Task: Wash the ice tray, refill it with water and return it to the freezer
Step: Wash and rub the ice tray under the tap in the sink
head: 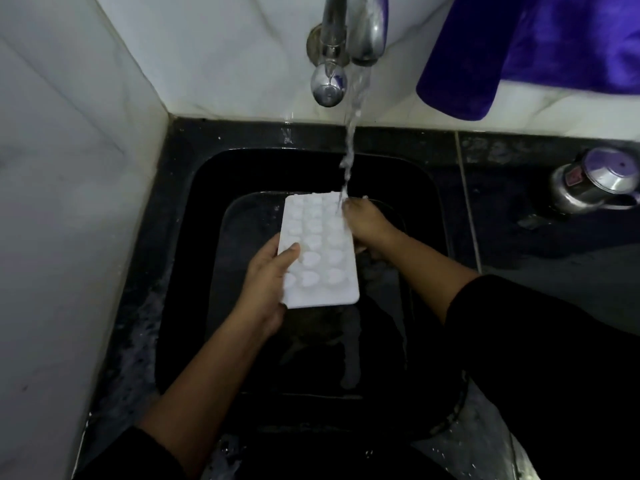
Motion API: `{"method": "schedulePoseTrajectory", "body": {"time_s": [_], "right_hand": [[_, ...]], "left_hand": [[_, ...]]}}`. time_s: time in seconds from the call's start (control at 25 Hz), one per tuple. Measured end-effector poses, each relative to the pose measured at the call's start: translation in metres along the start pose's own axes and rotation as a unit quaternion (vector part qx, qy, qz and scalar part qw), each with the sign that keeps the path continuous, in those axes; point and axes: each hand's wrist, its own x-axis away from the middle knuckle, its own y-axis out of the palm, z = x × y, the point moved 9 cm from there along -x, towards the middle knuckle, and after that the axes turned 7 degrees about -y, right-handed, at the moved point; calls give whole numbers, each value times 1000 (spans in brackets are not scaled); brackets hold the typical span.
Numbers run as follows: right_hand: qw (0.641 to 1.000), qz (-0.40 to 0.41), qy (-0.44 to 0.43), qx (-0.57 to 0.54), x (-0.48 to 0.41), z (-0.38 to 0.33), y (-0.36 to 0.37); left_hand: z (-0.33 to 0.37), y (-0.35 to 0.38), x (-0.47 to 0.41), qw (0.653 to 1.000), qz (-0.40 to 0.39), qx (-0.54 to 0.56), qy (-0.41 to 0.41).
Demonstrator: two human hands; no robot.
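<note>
At the far left a white tiled wall [69, 202] meets the rim of a black rectangular sink [187, 237]. The left hand [266, 282] grasps the near left corner of a white plastic ice tray [320, 251] with rows of rounded moulds. Its thumb lies on top beside the moulds, and the other fingers are curled under the tray, out of sight. The tray is held above the sink basin, its long side running away from the person.

From a chrome metal tap [363, 36] on the back wall, a stream of running water [351, 133] falls onto the tray's far right corner, just at the fingertips of the right hand [367, 223]. That hand clasps the tray's right long edge, its fingers curled round it.

Further right, a purple velvety cloth [536, 46] hangs against the wall. A shiny steel lidded pot [595, 183] stands on the dark counter, well apart from both hands.
</note>
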Motion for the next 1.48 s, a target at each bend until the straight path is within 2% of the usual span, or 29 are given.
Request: {"method": "schedulePoseTrajectory", "body": {"time_s": [0.16,0.28,0.36,0.44,0.52,0.68,0.84,0.92,1.12,1.24,1.32,1.48], "right_hand": [[999,-41,-7,-1,20,-10,19],[999,17,19,-19,0,-11,-4],[999,35,0,-17,2,-20,-2],[999,-7,-31,2,15,-23,17],[999,-18,-35,2,19,-20,18],[994,55,64,-72,-21,16,-12],[992,34,57,-108,19,13,20],[983,29,92,-154,35,29,29],[962,52,146,-224,29,60,7],[926,107,178,-314,24,74,-11],[914,131,184,-337,26,79,-20],[924,115,173,-320,32,80,-19]], "left_hand": [[7,-22,-8,999,17,31,15],[8,-8,3,999,-36,-19,21],[12,-10,2,999,-23,-8,30],[15,-21,-5,999,9,21,33],[13,-22,-9,999,6,22,31],[1,5,2,999,-40,-25,22],[7,-11,-23,999,29,-18,38],[8,-12,-33,997,50,-52,34],[9,28,-32,988,-5,-147,37],[3,47,-29,982,-31,-186,12],[2,53,-30,976,-44,-214,6],[25,45,-53,972,27,-235,19]]}}
